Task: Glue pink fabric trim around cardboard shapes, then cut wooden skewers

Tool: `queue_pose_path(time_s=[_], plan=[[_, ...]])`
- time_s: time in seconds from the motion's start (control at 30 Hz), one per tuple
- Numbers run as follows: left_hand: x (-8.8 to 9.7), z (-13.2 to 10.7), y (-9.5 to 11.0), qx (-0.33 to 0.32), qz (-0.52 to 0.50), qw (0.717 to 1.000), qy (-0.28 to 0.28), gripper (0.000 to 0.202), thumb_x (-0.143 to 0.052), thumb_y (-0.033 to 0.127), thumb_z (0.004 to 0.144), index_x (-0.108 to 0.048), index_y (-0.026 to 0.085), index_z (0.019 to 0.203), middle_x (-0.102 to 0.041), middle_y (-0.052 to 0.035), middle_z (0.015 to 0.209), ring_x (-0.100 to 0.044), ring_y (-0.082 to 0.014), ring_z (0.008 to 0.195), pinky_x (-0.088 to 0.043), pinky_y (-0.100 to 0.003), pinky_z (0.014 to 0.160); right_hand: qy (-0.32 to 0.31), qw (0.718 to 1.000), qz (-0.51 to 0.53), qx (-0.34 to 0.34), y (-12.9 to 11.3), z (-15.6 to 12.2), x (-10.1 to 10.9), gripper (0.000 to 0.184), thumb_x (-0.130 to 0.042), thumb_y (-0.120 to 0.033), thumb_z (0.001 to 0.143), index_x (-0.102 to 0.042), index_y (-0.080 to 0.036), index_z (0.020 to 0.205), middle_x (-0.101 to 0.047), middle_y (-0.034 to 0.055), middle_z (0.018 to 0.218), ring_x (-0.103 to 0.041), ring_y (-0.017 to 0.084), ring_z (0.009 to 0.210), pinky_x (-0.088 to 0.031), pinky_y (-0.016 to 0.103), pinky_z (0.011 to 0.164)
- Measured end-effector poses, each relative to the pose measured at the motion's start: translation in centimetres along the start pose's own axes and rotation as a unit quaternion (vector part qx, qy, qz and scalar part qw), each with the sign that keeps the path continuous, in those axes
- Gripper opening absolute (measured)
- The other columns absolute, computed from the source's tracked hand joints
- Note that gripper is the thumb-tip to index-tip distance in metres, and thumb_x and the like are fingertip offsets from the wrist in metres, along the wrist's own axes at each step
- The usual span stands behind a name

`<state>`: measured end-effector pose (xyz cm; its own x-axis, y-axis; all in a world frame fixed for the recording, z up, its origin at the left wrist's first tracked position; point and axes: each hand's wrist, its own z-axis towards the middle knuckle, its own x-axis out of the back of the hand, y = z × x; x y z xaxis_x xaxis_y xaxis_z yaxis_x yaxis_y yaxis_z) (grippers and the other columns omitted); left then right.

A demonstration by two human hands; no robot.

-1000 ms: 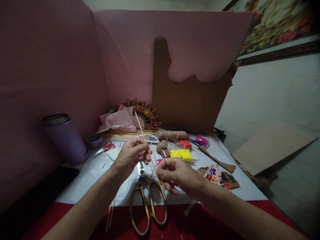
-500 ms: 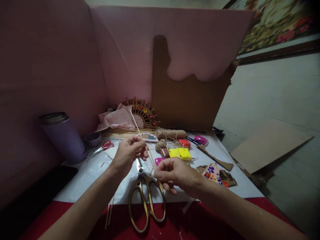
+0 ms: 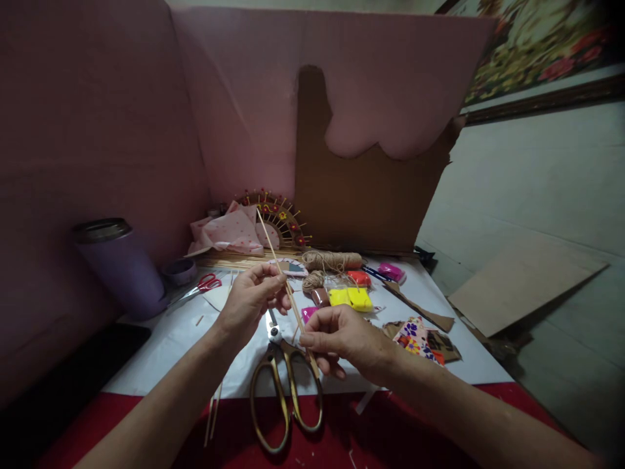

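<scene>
A thin bamboo skewer (image 3: 273, 254) slants up and to the left between my two hands. My left hand (image 3: 251, 299) pinches it near the middle, fingers closed. My right hand (image 3: 342, 335) pinches the lower end, fingers curled. Directly under the hands lie large gold-handled scissors (image 3: 286, 397), blades pointing away from me, on white paper (image 3: 161, 352) over a red tablecloth (image 3: 371, 436).
Purple tumbler (image 3: 120, 267) and small red scissors (image 3: 202, 286) at left. Twine rolls (image 3: 334, 262), yellow clay blocks (image 3: 351, 298), pink clay (image 3: 390, 271), printed scraps (image 3: 420, 339) at right. Skewer fan ornament (image 3: 278, 221) and pink cloth (image 3: 229, 233) at back, against pink and cardboard walls (image 3: 361, 202). Loose skewers (image 3: 212, 410) lie near the front.
Almost nothing moved: both hands keep their pinch on the skewer, which has tilted a little; the view shifted slightly.
</scene>
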<state>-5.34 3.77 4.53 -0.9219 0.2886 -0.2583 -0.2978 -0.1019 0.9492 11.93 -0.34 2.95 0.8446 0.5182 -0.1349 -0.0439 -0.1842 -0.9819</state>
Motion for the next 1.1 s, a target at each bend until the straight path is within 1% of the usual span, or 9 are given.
queue_pose_path(time_s=[0.13,0.2,0.27,0.37,0.47,0.57,0.67,0.83,1.1], plan=[[-0.8,-0.4,-0.1,0.038,0.01,0.998,-0.04,0.021,-0.065,0.032,0.076,-0.059,0.013,0.07,-0.059,0.0011,0.056,-0.052,-0.0074,0.044,-0.039,-0.018,0.042,0.049,0.998,-0.021,0.041,-0.3,0.0,-0.1,0.03,-0.071,-0.039,0.069,-0.056,-0.013,0.065,-0.056,-0.0046,0.043,-0.045,0.004,0.033,-0.033,0.013,0.031],[-1.4,-0.8,-0.4,0.061,0.018,0.996,-0.065,0.022,-0.069,0.031,0.073,-0.061,0.011,0.067,-0.058,0.0006,0.053,-0.049,-0.0061,0.043,-0.037,-0.017,0.041,0.073,0.995,-0.039,0.057,-0.4,0.0,-0.1,0.029,-0.07,-0.039,0.069,-0.055,-0.014,0.064,-0.056,-0.0047,0.043,-0.044,0.004,0.032,-0.033,0.014,0.03],[-1.8,-1.1,-0.8,0.07,0.023,0.995,-0.074,0.02,-0.071,0.028,0.07,-0.062,0.011,0.064,-0.057,0.0009,0.052,-0.046,-0.0048,0.042,-0.036,-0.016,0.041,0.084,0.993,-0.056,0.057,-0.4,0.1,0.0,0.028,-0.069,-0.038,0.069,-0.055,-0.015,0.062,-0.055,-0.0049,0.041,-0.042,0.004,0.03,-0.032,0.014,0.03],[-1.9,-1.2,-1.1,0.068,0.026,0.996,-0.061,0.021,-0.071,0.028,0.07,-0.062,0.012,0.061,-0.056,0.0016,0.049,-0.046,-0.0046,0.04,-0.035,-0.016,0.04,0.076,0.994,-0.073,0.041,-0.5,0.1,0.0,0.031,-0.068,-0.041,0.069,-0.056,-0.014,0.06,-0.054,-0.0044,0.042,-0.043,0.004,0.031,-0.03,0.015,0.03],[-1.4,-0.9,-0.9,0.06,0.028,0.997,-0.033,0.021,-0.071,0.029,0.069,-0.061,0.012,0.061,-0.057,0.0022,0.049,-0.047,-0.0054,0.038,-0.035,-0.016,0.037,0.056,0.996,-0.067,0.027,-0.4,0.1,0.1,0.033,-0.066,-0.044,0.071,-0.059,-0.013,0.061,-0.058,-0.0015,0.05,-0.046,0.004,0.035,-0.029,0.014,0.03],[-0.9,-0.5,-0.7,0.053,0.027,0.998,-0.01,0.021,-0.072,0.029,0.067,-0.06,0.012,0.061,-0.058,0.0018,0.052,-0.048,-0.0054,0.037,-0.035,-0.016,0.035,0.039,0.997,-0.062,0.02,-0.4,0.0,0.1,0.033,-0.064,-0.043,0.072,-0.06,-0.012,0.061,-0.061,0.0009,0.054,-0.047,0.004,0.036,-0.029,0.014,0.03],[-0.9,-0.4,-0.6,0.05,0.022,0.998,0.001,0.022,-0.074,0.028,0.066,-0.06,0.012,0.062,-0.06,0.0009,0.054,-0.048,-0.0051,0.037,-0.037,-0.016,0.036,0.039,0.997,-0.058,0.014,-0.5,0.0,0.0,0.031,-0.064,-0.04,0.072,-0.06,-0.012,0.059,-0.061,0.0008,0.053,-0.047,0.004,0.035,-0.03,0.014,0.029],[-1.1,-0.5,-0.7,0.043,0.016,0.999,0.014,0.023,-0.073,0.029,0.066,-0.059,0.012,0.061,-0.059,0.0012,0.05,-0.049,-0.0057,0.039,-0.039,-0.016,0.037,0.046,0.998,-0.041,0.016,-0.8,0.1,-0.3,0.03,-0.064,-0.038,0.072,-0.057,-0.012,0.058,-0.058,-0.002,0.048,-0.047,0.004,0.034,-0.032,0.013,0.029],[-1.1,-0.6,-0.6,0.03,0.013,0.999,0.028,0.024,-0.075,0.029,0.065,-0.058,0.012,0.059,-0.058,0.002,0.051,-0.051,-0.0063,0.04,-0.04,-0.016,0.038,0.046,0.999,0.017,0.021,0.0,0.4,-0.1,0.026,-0.069,-0.035,0.071,-0.057,-0.012,0.065,-0.063,0.0,0.059,-0.053,0.004,0.039,-0.036,0.012,0.03]])
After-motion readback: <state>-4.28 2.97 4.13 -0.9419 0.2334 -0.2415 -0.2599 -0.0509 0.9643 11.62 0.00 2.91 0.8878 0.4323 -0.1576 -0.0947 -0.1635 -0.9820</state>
